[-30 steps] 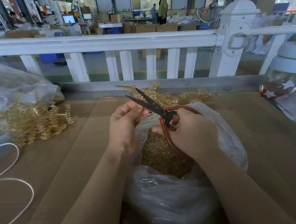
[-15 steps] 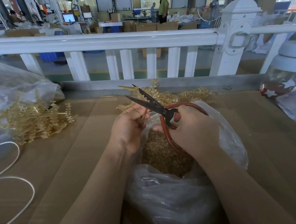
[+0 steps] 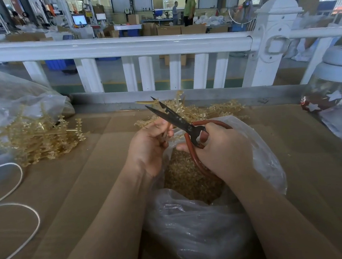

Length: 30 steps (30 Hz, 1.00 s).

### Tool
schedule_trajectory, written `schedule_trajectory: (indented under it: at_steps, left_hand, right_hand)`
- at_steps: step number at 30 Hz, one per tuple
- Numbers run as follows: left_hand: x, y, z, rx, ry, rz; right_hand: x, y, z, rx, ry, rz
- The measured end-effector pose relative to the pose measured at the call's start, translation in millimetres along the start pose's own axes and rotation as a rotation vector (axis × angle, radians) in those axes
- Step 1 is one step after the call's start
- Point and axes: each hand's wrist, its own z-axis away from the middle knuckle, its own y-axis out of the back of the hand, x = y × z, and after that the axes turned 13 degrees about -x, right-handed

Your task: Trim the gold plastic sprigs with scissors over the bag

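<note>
My right hand [image 3: 222, 151] grips red-handled scissors [image 3: 177, 121] whose dark blades are parted and point up and to the left. My left hand [image 3: 149, 146] pinches a thin gold plastic sprig [image 3: 167, 132] just under the blades. Both hands hover over a clear plastic bag [image 3: 206, 228] that lies open on the cardboard, with a mass of gold cut pieces [image 3: 188, 177] inside it. More gold sprigs [image 3: 201, 110] lie in a heap behind the hands.
A second clear bag [image 3: 2, 97] at the left spills gold sprigs [image 3: 39, 135] onto the cardboard table top [image 3: 87, 179]. White cord loops [image 3: 16, 206] lie at the left edge. A lidded jar [image 3: 337, 84] stands at the right. A white railing [image 3: 116, 49] runs behind.
The scissors have shifted slightly up and to the right, blades still parted. My left hand has turned the sprig closer under the blades. The bag has not moved.
</note>
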Motion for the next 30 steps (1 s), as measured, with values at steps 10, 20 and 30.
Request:
schedule_trajectory:
  at_steps: [10, 20, 30]
  left_hand:
    - [-5.7, 2.7, -4.6, -0.051, -0.052, -0.004]
    - [-1.0, -5.9, -0.4, -0.063, -0.146, -0.066]
    - [-4.6, -1.4, -3.9, 0.062, -0.335, -0.422]
  right_hand:
    - [-1.7, 1.6, 2.4, 0.031, 0.016, -0.024]
    - [0.9, 2.2, 0.8, 0.011, 0.001, -0.039]
    - [3.2, 1.8, 0.5, 0.011, -0.012, -0.043]
